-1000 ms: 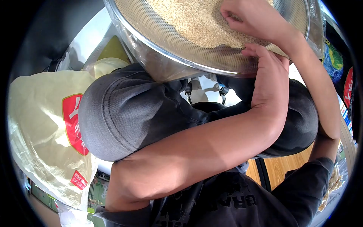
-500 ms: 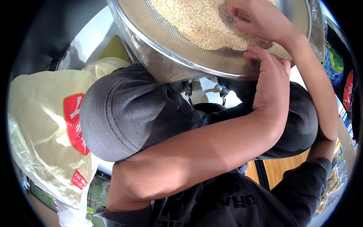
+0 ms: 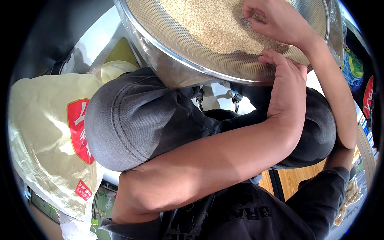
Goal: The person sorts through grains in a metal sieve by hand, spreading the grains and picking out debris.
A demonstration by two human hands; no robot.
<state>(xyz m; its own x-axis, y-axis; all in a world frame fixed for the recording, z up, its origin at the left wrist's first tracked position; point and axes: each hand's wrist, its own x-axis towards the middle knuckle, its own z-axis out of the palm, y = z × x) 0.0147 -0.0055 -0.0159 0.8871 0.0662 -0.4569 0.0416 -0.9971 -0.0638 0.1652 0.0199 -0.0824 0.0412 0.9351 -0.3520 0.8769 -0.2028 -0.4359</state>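
Grain [image 3: 216, 30] lies heaped in a round metal sieve [image 3: 154, 24], just beyond my knees. A strip of bare mesh runs between the heap and the near rim, wider toward the left: open room there. My right hand [image 3: 276, 22] is over the heap, fingers curled in toward the thumb; I cannot tell whether that grip pinches any grain. My left hand [image 3: 286, 68] is bent at the near right rim, fingers half curled over the mesh. Whether this grip clamps the rim, I cannot tell. Little room between the two hands.

Clear plastic [image 3: 160, 70] hangs below the rim. Left knee [image 3: 116, 120] and right knee [image 3: 320, 132] stand close under it, a pale gap between. Left of them, a cream bag [image 3: 44, 116], its red label partly hidden by my knee.

Far rim cut off by the top edge. Sieve's underside and support hidden. Corners black; items at far right hard to make out.
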